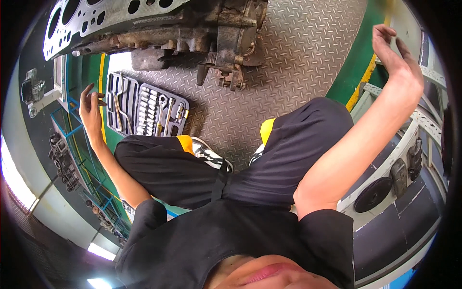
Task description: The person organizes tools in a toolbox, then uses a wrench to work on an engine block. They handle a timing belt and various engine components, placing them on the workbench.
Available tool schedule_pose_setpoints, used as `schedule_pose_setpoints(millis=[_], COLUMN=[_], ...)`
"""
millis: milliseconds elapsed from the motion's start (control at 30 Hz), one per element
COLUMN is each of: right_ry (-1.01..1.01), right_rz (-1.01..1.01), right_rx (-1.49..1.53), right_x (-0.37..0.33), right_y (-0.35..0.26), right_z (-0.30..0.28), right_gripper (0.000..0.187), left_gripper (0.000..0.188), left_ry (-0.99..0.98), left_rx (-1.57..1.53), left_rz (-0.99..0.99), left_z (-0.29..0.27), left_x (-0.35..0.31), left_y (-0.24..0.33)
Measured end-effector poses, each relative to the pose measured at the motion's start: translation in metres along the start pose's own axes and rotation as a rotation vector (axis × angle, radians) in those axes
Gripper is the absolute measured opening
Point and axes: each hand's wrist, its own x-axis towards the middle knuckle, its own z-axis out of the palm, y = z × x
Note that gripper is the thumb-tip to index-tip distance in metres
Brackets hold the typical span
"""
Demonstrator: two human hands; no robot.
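Observation:
My left hand (91,113) is raised at the left with its fingers apart and nothing in them. Just right of it, an unfolded grey tool case (134,96) lies on the floor. One half holds chrome sockets (147,108), a ratchet (162,102) and other bars in their slots; long bent bars (120,103) lie in the other half. My right hand (397,55) is lifted at the far right, fingers loosely bent, with a gap between them and nothing held. Both hands are away from the worn, dirty engine block (192,38) ahead of me.
Textured metal floor plate (298,62) spreads below and beyond my knees, bordered by green floor with yellow lines. On the right stands a pale metal rack (423,120) bearing a dark toothed gear (373,194). At the left is a blue-framed rack (77,130) beside dark metal parts (62,164).

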Motion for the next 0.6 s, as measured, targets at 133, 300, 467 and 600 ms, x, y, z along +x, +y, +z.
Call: schedule_pose_setpoints(millis=[133,300,467,600], right_ry=[0.022,0.013,-0.005,-0.019], right_rz=[0.017,0.035,0.130,0.222], right_rx=[-0.036,0.026,0.032,0.026], right_x=[0.003,-0.004,-0.003,0.002], right_y=[0.014,0.014,0.015,0.012], right_z=[-0.001,0.000,0.000,0.002], right_gripper=[0.003,0.003,0.003,0.004], left_gripper=[0.025,0.023,0.030,0.033], left_ry=[-0.040,-0.191,-0.433,-0.457], left_rx=[0.028,0.105,0.013,0.107], left_rz=[-0.059,-0.101,-0.196,-0.184], left_z=[0.000,0.003,0.010,0.011], left_x=[-0.004,0.003,0.012,0.008], left_y=[0.009,0.007,-0.014,-0.024])
